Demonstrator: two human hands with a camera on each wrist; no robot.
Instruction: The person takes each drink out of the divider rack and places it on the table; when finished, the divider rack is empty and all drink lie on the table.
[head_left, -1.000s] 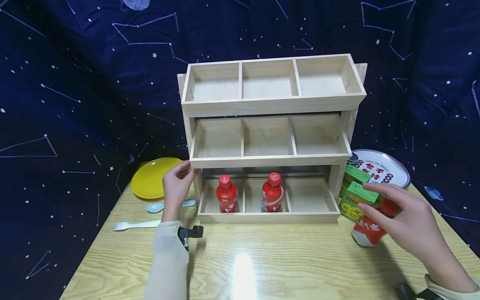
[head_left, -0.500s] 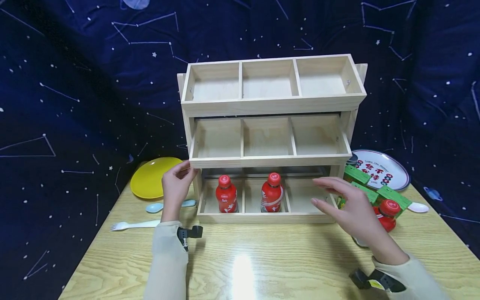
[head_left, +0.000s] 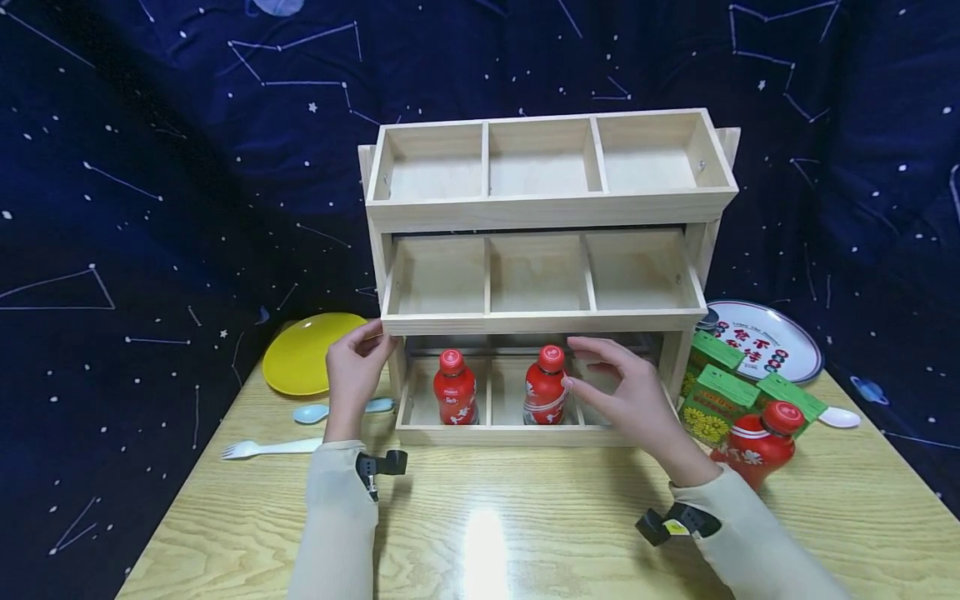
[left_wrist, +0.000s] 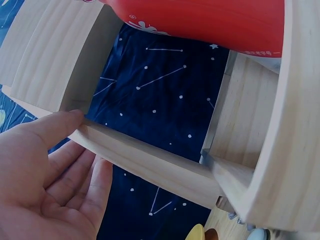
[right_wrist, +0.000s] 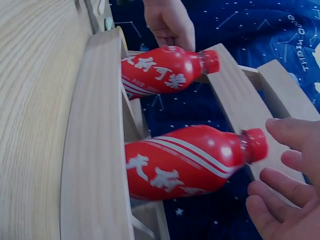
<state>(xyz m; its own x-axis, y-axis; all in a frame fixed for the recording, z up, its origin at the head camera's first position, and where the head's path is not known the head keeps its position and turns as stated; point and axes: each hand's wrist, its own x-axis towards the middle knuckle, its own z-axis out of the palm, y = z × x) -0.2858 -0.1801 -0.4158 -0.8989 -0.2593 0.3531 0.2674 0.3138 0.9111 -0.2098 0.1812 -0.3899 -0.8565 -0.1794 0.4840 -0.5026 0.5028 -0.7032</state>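
A three-tier wooden rack [head_left: 551, 212] stands on the table, each tier split into three compartments. My left hand [head_left: 354, 371] grips its left upright below the middle tier's corner, thumb on one side and fingers on the other in the left wrist view. In the bottom tier, one red bottle [head_left: 454, 396] stands upright in the left compartment and another red bottle [head_left: 543, 398] in the middle one. Just right of the middle bottle's cap is my right hand [head_left: 637, 404], holding nothing. Its fingers [right_wrist: 285, 187] are parted beside the cap [right_wrist: 257, 145] in the right wrist view.
Right of the rack are green boxes [head_left: 716, 408], a third red bottle [head_left: 756, 450], a white spoon [head_left: 840, 417] and a white plate [head_left: 795, 342] with red lettering. On the left lie a yellow plate [head_left: 303, 358], a blue spoon [head_left: 310, 413] and a white fork [head_left: 270, 449].
My right hand has moved left from the third bottle at the right to beside the middle bottle's cap. My left hand stays on the upright.
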